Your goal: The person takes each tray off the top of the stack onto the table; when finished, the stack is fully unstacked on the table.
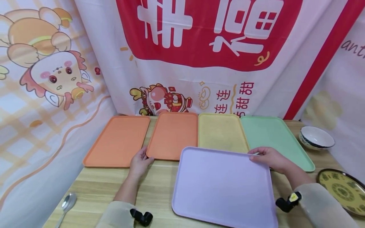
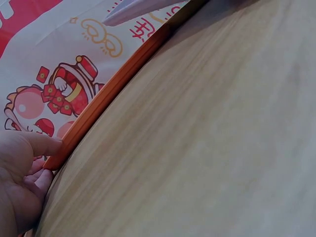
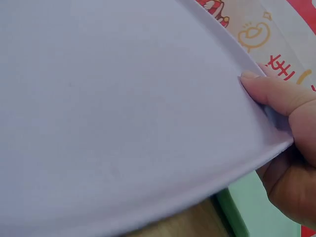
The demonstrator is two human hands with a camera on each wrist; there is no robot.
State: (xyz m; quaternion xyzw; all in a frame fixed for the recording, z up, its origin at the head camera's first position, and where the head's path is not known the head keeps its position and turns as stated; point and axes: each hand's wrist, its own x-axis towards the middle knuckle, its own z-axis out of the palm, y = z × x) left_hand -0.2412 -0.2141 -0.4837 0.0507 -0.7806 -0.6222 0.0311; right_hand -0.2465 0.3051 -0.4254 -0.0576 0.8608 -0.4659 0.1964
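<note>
My right hand (image 1: 269, 158) pinches a lilac tray (image 1: 223, 186) near its far right corner, thumb on the rim and fingers behind it. In the right wrist view the thumb (image 3: 276, 91) lies over that rim. The lilac tray is held above the wooden table, overlapping the near edge of a yellow tray (image 1: 222, 129). My left hand (image 1: 139, 163) grips the near left corner of an orange tray (image 1: 175, 136). The left wrist view shows the thumb (image 2: 44, 144) against this orange tray's edge (image 2: 89, 116), with the other fingers lower at the corner.
Another orange tray (image 1: 119, 141) lies at the left, and a green tray (image 1: 273, 136) at the right of the row. A white bowl (image 1: 316, 136) and a gold patterned plate (image 1: 343, 191) stand farther right. A spoon (image 1: 68, 202) lies front left. Printed cloth (image 1: 182, 72) hangs behind the table.
</note>
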